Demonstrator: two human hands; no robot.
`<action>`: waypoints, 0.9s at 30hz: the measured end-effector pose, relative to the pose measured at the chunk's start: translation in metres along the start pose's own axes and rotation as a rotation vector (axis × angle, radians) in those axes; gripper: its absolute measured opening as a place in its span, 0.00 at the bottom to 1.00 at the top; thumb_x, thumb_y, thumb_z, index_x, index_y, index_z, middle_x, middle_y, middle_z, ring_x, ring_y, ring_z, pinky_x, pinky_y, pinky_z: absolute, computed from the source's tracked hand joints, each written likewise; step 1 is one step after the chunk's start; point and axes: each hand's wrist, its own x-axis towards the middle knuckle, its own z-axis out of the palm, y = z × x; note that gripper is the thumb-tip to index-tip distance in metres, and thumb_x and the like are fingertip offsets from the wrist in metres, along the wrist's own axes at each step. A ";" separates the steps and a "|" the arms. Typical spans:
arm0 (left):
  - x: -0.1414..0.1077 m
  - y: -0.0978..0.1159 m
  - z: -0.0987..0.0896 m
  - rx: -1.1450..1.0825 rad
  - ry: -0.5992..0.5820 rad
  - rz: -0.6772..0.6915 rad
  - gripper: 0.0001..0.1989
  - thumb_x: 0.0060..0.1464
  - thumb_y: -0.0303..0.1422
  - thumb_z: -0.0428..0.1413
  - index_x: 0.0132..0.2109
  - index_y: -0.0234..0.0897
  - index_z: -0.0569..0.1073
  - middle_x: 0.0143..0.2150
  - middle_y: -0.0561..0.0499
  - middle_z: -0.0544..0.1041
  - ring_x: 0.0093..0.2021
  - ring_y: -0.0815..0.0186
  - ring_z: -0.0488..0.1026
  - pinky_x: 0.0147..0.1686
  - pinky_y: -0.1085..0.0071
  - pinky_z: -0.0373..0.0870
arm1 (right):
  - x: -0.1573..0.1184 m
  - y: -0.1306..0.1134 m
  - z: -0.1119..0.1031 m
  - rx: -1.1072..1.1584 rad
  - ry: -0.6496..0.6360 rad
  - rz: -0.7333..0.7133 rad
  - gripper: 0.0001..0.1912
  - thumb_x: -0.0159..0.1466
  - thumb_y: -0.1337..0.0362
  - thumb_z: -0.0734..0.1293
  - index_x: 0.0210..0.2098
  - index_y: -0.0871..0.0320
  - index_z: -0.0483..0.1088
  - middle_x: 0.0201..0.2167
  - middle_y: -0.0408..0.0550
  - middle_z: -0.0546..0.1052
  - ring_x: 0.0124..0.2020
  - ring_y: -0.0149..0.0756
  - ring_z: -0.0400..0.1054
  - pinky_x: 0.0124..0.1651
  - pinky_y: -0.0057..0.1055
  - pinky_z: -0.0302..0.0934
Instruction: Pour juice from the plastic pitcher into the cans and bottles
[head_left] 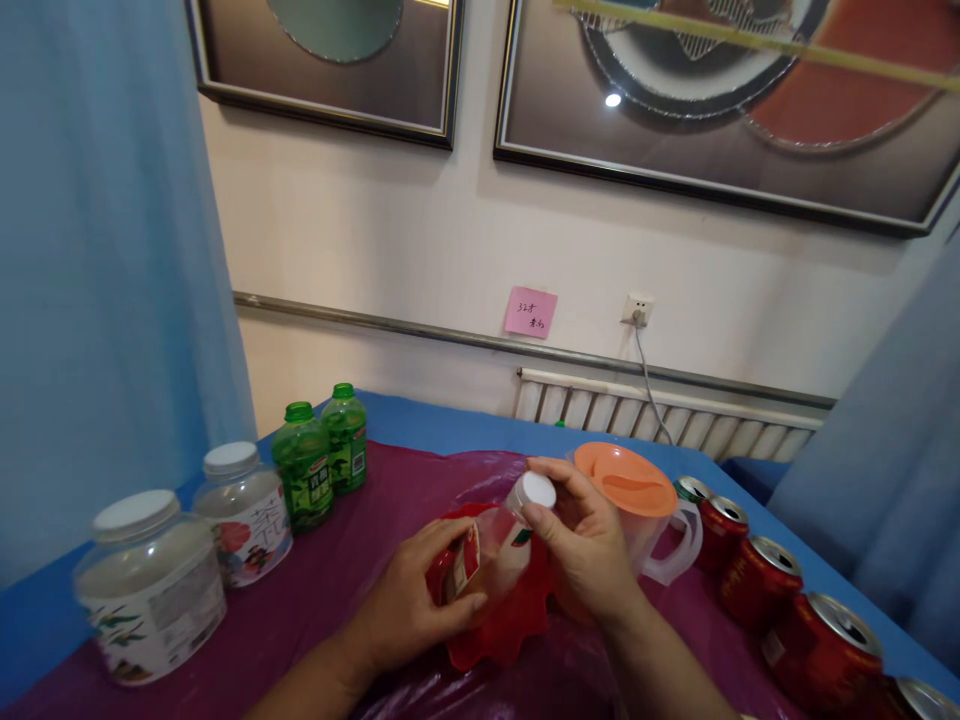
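Observation:
A clear bottle with a white cap and a red and white label is tilted in front of me, its cap end up and to the right. My left hand is wrapped round the bottle's lower body. The thumb and fingers of my right hand close on the white cap. Below the bottle a red scalloped dish rests on the purple plastic sheet. Just beyond my right hand stands a clear pitcher with an orange lid.
Two white-lidded jars and two green bottles stand at the left. Several red cans line the right side of the blue table. Behind are a radiator and a plugged-in cable.

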 end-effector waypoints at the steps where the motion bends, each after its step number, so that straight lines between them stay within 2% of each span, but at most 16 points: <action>1: -0.001 0.000 0.000 0.007 0.001 -0.003 0.31 0.46 0.39 0.66 0.59 0.44 0.72 0.58 0.44 0.77 0.58 0.51 0.74 0.59 0.52 0.70 | 0.000 0.001 0.000 0.005 -0.003 -0.004 0.19 0.58 0.62 0.77 0.48 0.50 0.77 0.47 0.46 0.76 0.46 0.37 0.72 0.50 0.34 0.68; 7: -0.001 -0.002 0.000 -0.006 0.016 0.010 0.32 0.45 0.39 0.66 0.59 0.43 0.72 0.58 0.43 0.78 0.57 0.50 0.75 0.58 0.53 0.71 | -0.001 0.007 -0.002 0.103 -0.023 0.016 0.17 0.61 0.60 0.75 0.49 0.51 0.76 0.44 0.47 0.76 0.42 0.36 0.72 0.46 0.32 0.68; 12: 0.000 0.003 -0.002 -0.010 0.020 0.012 0.31 0.44 0.40 0.66 0.58 0.42 0.73 0.57 0.43 0.78 0.56 0.51 0.75 0.57 0.53 0.71 | -0.002 -0.001 0.001 -0.040 -0.003 -0.067 0.17 0.58 0.62 0.77 0.47 0.52 0.76 0.46 0.47 0.75 0.47 0.38 0.70 0.50 0.33 0.67; 17: 0.000 0.008 -0.003 -0.008 0.016 0.034 0.29 0.45 0.37 0.65 0.57 0.42 0.73 0.55 0.44 0.79 0.55 0.52 0.76 0.56 0.55 0.72 | -0.002 -0.005 0.003 -0.104 0.006 -0.030 0.16 0.57 0.61 0.77 0.43 0.53 0.74 0.40 0.44 0.74 0.39 0.35 0.70 0.42 0.30 0.67; 21: -0.001 0.006 -0.001 0.000 0.014 0.039 0.29 0.46 0.38 0.65 0.57 0.42 0.73 0.56 0.43 0.79 0.55 0.52 0.76 0.57 0.54 0.72 | -0.005 -0.001 0.004 -0.153 0.063 -0.005 0.22 0.52 0.57 0.79 0.41 0.54 0.70 0.34 0.41 0.72 0.33 0.33 0.68 0.38 0.29 0.66; 22: -0.001 0.005 0.000 -0.002 0.018 0.036 0.29 0.46 0.39 0.65 0.57 0.42 0.73 0.56 0.43 0.79 0.56 0.52 0.76 0.57 0.54 0.72 | -0.006 0.000 0.004 -0.162 0.081 -0.013 0.25 0.50 0.56 0.80 0.43 0.54 0.70 0.36 0.42 0.73 0.36 0.35 0.69 0.40 0.31 0.67; 24: -0.001 0.001 0.001 -0.002 0.036 0.023 0.31 0.45 0.40 0.66 0.57 0.43 0.72 0.56 0.44 0.79 0.56 0.51 0.75 0.58 0.53 0.71 | -0.007 -0.001 0.004 -0.138 0.069 -0.038 0.32 0.50 0.51 0.80 0.50 0.53 0.69 0.48 0.48 0.74 0.46 0.41 0.70 0.50 0.36 0.66; 27: 0.000 -0.002 0.001 -0.007 0.045 0.009 0.31 0.45 0.38 0.66 0.58 0.44 0.72 0.58 0.44 0.78 0.57 0.51 0.75 0.58 0.53 0.71 | -0.007 -0.003 0.004 0.015 -0.056 -0.014 0.31 0.63 0.47 0.71 0.61 0.49 0.64 0.63 0.53 0.67 0.62 0.46 0.63 0.61 0.42 0.60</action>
